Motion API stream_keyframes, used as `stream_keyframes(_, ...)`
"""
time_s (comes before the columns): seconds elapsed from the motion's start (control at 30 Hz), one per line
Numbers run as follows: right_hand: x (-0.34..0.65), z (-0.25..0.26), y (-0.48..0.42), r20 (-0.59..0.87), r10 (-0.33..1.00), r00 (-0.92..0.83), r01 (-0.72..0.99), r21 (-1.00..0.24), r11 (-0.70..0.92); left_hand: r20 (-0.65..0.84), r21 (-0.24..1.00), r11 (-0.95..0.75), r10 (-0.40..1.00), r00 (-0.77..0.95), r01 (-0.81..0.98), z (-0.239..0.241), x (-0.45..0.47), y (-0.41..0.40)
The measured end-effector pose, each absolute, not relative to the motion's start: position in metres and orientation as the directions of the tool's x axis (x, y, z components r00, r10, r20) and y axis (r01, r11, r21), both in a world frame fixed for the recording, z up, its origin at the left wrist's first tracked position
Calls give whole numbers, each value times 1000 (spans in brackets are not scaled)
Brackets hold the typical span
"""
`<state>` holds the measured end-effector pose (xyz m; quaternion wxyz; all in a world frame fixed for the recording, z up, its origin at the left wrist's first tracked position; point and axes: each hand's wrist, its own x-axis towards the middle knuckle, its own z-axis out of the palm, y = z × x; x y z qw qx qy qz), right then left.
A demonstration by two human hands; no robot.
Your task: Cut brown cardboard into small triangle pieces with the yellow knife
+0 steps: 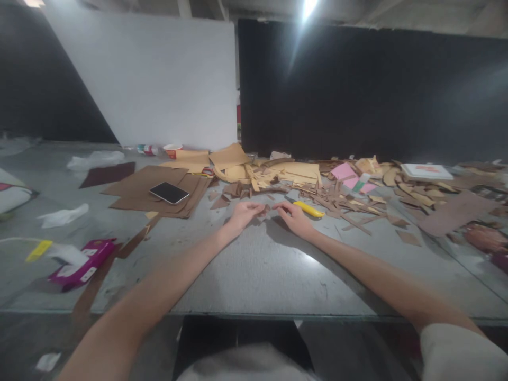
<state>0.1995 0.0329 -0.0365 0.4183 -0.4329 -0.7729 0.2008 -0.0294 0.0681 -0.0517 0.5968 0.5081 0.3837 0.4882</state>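
Observation:
My left hand [245,213] and my right hand [294,217] reach out over the grey table [254,275] and meet at a small brown scrap [268,209] between their fingertips. Both hands have their fingers drawn together on this scrap. A yellow utility knife [307,208] lies just beyond my right hand, touching nothing I hold. A heap of brown and tan cardboard offcuts [301,182] spreads behind the hands.
A black phone [169,192] rests on brown sheets [159,190] at the left. A magenta box [81,263] and white tissue [63,215] lie nearer the left edge. A white box [426,171], pink paper [346,173] and another person's hand [484,236] are on the right.

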Motion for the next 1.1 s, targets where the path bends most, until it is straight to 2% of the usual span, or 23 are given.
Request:
stream_keyframes(0.27,194,-29,29,342,847,-407,489,-701,518,142,987,-157,933,331,21,-44,-31,56)
stream_keyframes(0.4,195,-33,31,364,829,-424,468,-695,545,210,956,-273,892,400,108,-39,-30,49)
stream_keyframes(0.7,196,-28,28,461,812,-357,463,-668,583,245,920,-345,876,416,184,-39,-23,46)
stream_keyframes(1.1,195,-28,25,405,841,-359,461,-706,537,232,930,-333,862,450,159,-44,-24,45)
